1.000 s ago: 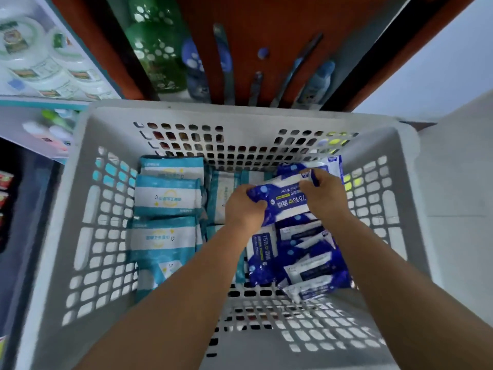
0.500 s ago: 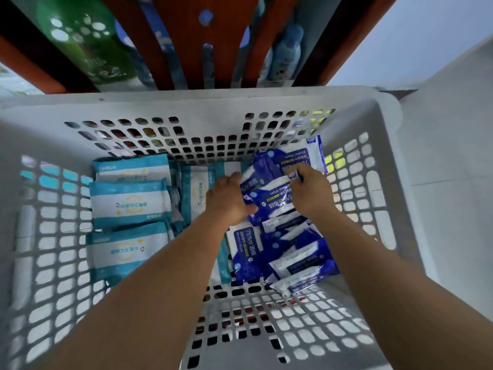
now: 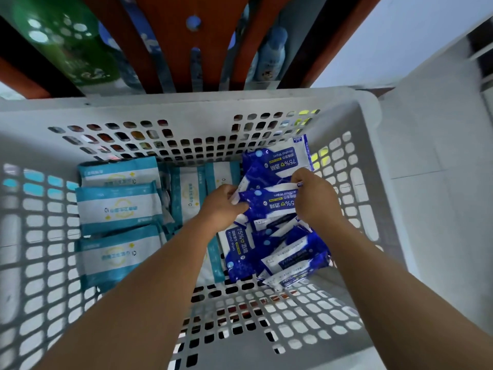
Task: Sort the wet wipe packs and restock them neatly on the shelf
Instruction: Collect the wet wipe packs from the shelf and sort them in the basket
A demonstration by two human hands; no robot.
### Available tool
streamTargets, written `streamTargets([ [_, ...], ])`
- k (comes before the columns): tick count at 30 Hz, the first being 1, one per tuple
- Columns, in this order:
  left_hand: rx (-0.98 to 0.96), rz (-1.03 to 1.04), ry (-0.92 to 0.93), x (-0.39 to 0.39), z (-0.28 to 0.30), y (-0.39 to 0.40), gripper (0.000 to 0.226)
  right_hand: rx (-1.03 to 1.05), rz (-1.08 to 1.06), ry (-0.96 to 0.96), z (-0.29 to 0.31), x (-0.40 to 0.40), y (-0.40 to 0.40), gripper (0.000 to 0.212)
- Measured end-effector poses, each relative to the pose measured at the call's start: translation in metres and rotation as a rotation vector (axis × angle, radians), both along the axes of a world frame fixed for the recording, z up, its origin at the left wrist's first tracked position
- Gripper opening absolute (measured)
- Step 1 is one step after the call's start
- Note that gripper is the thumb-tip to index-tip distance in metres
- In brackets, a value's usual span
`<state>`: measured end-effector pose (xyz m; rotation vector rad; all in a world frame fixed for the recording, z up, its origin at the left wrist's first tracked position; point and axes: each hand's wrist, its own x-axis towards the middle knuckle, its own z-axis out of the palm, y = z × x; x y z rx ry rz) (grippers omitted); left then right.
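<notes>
Both arms reach down into the grey basket (image 3: 354, 121). Left hand (image 3: 222, 206) and right hand (image 3: 314, 198) each pinch an end of one blue alcohol-wipe pack (image 3: 269, 205), atop the blue heap by the right wall. Three teal packs (image 3: 120, 206) lie stacked along the left wall, more behind.

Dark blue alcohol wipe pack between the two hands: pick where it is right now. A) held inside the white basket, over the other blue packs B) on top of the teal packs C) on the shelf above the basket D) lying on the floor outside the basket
A: both the left hand and the right hand grip the dark blue pack by its ends, inside the white basket, above the pile of blue packs.
</notes>
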<state>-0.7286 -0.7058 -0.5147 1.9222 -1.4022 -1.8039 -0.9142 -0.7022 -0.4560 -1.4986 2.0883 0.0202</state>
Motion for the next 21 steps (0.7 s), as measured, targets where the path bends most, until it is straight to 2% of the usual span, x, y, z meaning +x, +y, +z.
streamTargets([
  [2,-0.071,-0.101,-0.145,0.002,-0.002,0.003,0.032,0.019,-0.004,0.032,0.001,-0.001,0.000,0.032],
  [4,-0.124,-0.043,-0.212,0.004,-0.001,0.006,0.024,-0.003,-0.006,-0.029,0.001,0.002,-0.001,0.034],
  [6,-0.133,0.083,-0.194,0.007,0.003,0.005,0.024,-0.017,0.029,-0.102,0.002,0.005,-0.002,0.034],
  [8,-0.169,0.146,-0.176,0.011,0.006,0.001,0.023,-0.002,0.103,-0.060,0.001,0.005,0.002,0.038],
  [12,-0.257,0.097,-0.153,0.011,0.015,-0.008,0.025,-0.028,0.062,0.123,0.006,0.002,0.012,0.048],
  [16,-0.348,0.048,-0.131,-0.009,0.023,-0.012,0.029,-0.066,-0.053,0.185,0.011,0.006,0.013,0.046],
  [21,-0.421,-0.033,-0.098,-0.039,0.025,-0.019,0.025,-0.083,0.108,0.314,-0.001,0.010,0.016,0.060],
])
